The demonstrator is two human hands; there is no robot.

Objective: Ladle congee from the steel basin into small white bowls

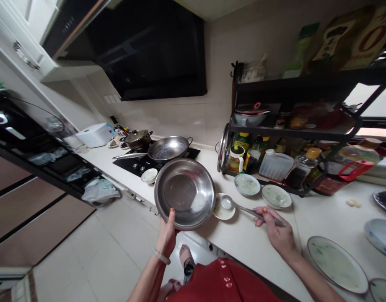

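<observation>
My left hand point(168, 235) grips the near rim of a wide metal basin point(180, 195), thumb on the inner side. The basin is tilted toward me over the counter's edge, and a little liquid seems to lie at its bottom. In my right hand point(273, 228) is the handle of a metal ladle point(226, 203). Its bowl is over a small bowl of pale soup point(224, 213), partly hidden behind the basin. Two more bowls of soup, a left one point(247, 185) and a right one point(276, 196), stand just beyond the ladle.
A wok point(169, 147) and a lidded pot point(138, 138) sit on the black stove point(130, 164), with a small bowl point(149, 175) at its front. A black rack point(293, 132) holds bottles and jars. A large soup dish point(337, 264) lies at the right on the counter point(255, 241).
</observation>
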